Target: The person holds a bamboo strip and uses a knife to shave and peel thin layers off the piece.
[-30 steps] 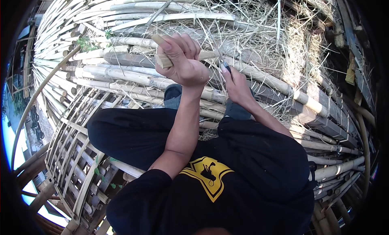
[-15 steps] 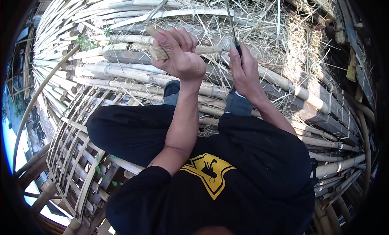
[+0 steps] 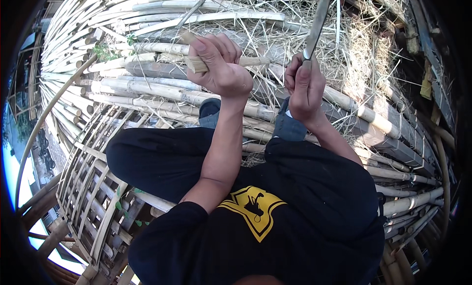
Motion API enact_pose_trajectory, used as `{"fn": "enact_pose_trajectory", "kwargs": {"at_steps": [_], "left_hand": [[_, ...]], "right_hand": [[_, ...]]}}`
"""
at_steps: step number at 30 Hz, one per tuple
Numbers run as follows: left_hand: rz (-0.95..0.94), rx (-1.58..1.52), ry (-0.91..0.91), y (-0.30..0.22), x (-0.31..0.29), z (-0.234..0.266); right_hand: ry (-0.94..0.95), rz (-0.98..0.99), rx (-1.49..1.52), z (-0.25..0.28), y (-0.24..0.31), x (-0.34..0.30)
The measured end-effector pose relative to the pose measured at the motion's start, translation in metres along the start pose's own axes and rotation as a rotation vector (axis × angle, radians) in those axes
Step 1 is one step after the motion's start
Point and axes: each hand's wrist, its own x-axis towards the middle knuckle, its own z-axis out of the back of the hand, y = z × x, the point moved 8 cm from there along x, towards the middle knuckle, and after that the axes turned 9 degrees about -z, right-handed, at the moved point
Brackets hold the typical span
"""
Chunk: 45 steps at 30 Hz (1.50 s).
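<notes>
My left hand (image 3: 221, 71) is raised and closed around a split bamboo piece (image 3: 198, 65), whose thick pale end sticks out by the thumb. A narrower part reaches out on the right side of the fist, toward the other hand. To the right, my right hand (image 3: 306, 91) grips a long knife by its handle, which the fingers mostly hide. The knife's blade (image 3: 318, 27) points away from me, leaning slightly right, and is apart from the bamboo.
Bamboo poles (image 3: 147, 88) lie in rows in front of me, strewn with dry shavings (image 3: 319, 44). A woven bamboo lattice (image 3: 93, 182) stands at the left. More poles (image 3: 413, 204) are stacked at the right. My shoes (image 3: 290, 125) rest among the poles.
My right hand has shifted a little right and turned, swinging the blade from leaning left to leaning right. My left hand has barely moved, still holding the bamboo.
</notes>
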Motion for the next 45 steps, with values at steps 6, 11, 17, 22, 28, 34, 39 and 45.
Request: {"fn": "enact_pose_trajectory", "kwargs": {"at_steps": [6, 11, 17, 22, 28, 34, 39, 45], "left_hand": [[0.018, -0.065, 0.003, 0.003, -0.001, -0.002], [0.027, -0.021, -0.031, 0.002, 0.002, 0.004], [-0.023, -0.056, -0.002, 0.003, -0.003, -0.008], [-0.007, 0.052, 0.025, 0.000, 0.001, -0.005], [-0.017, -0.044, 0.015, 0.004, -0.004, -0.013], [0.003, 0.010, -0.051, 0.004, 0.004, 0.007], [-0.023, -0.022, 0.002, 0.004, -0.002, -0.011], [0.010, 0.009, -0.026, 0.003, 0.004, 0.004]], "right_hand": [[0.137, -0.352, -0.403, -0.009, -0.089, -0.029], [0.153, -0.336, -0.015, -0.018, -0.035, -0.005], [0.213, -0.426, -0.572, -0.016, -0.136, -0.033], [0.110, -0.426, -0.256, -0.007, -0.032, 0.007], [0.123, -0.245, -0.367, -0.005, -0.111, -0.031], [0.051, -0.285, -0.251, -0.003, -0.021, 0.014], [0.069, 0.130, 0.104, 0.002, -0.040, -0.023], [0.099, -0.431, -0.405, -0.006, -0.049, -0.006]]}}
